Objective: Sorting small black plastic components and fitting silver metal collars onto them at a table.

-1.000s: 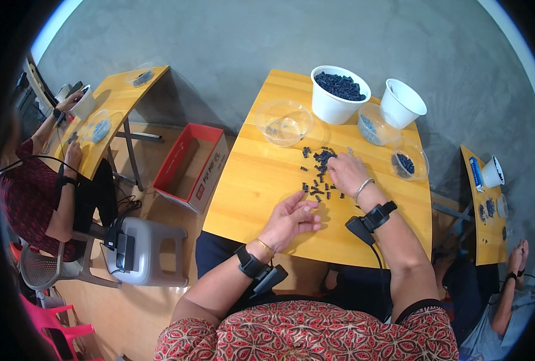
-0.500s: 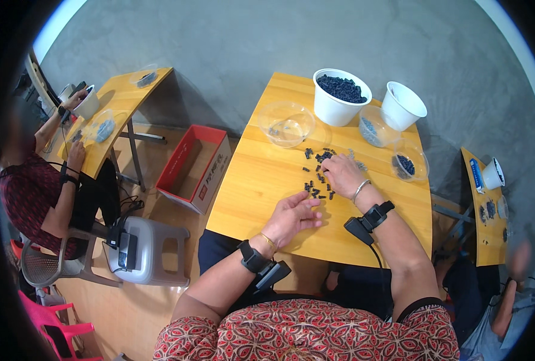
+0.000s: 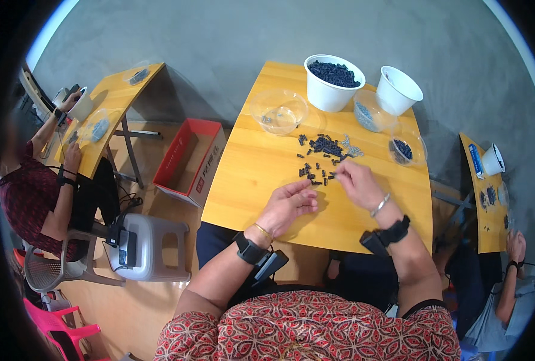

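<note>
My left hand (image 3: 288, 207) rests near the front of the wooden table (image 3: 249, 198), fingers apart and palm partly turned inward. Its fingertips are beside a few small black cylindrical parts (image 3: 306, 171). Just to the right, my right hand (image 3: 363, 188) has thumb and fingers pinched together above the tabletop, close to other black parts. What lies in the pinch is too small to make out. Beyond both hands is a denser pile of black parts (image 3: 326, 145), with small grey pieces (image 3: 351, 147) on its right.
At the back stand a white tub full of black parts (image 3: 333, 99) and a second white tub (image 3: 394, 99). Clear plastic bowls (image 3: 279, 127) hold small parts. A red box (image 3: 177, 159) sits on the floor at left. Co-workers sit at tables on both sides.
My right hand has drawn back from the pile toward me and a little right, uncovering the black and grey pieces. My left hand has barely moved. The view has shifted slightly.
</note>
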The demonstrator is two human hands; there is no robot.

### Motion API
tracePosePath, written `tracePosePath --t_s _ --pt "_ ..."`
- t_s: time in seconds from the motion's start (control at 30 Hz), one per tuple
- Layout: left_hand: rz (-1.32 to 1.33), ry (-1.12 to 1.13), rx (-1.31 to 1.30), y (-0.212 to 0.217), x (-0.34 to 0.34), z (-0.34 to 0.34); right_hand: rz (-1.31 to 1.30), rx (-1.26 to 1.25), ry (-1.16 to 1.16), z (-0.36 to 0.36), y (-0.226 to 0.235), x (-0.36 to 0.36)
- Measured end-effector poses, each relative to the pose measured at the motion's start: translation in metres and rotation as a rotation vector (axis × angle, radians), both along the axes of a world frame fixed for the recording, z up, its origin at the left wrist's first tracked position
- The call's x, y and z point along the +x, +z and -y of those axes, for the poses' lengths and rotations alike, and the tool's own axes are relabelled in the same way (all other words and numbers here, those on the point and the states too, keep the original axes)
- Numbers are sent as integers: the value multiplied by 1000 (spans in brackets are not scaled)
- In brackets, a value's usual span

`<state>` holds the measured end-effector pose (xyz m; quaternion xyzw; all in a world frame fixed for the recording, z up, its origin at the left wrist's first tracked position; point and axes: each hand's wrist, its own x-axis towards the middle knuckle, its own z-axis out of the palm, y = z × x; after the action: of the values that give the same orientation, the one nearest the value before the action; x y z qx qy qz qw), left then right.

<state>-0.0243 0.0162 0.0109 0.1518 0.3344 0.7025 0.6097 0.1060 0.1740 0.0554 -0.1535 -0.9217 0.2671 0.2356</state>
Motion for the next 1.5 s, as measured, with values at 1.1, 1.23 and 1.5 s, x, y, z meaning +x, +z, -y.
tracePosePath --t_s 1.1,1.23,1.5 --pt "-98 147 -34 -2 -1 14 489 170 -192 -16 -10 -20" --pt "0 146 -31 0 -4 11 363 186 -165 -24 -23 -24" --pt "-25 107 -51 -2 -8 13 191 150 -374 -61 -26 36"
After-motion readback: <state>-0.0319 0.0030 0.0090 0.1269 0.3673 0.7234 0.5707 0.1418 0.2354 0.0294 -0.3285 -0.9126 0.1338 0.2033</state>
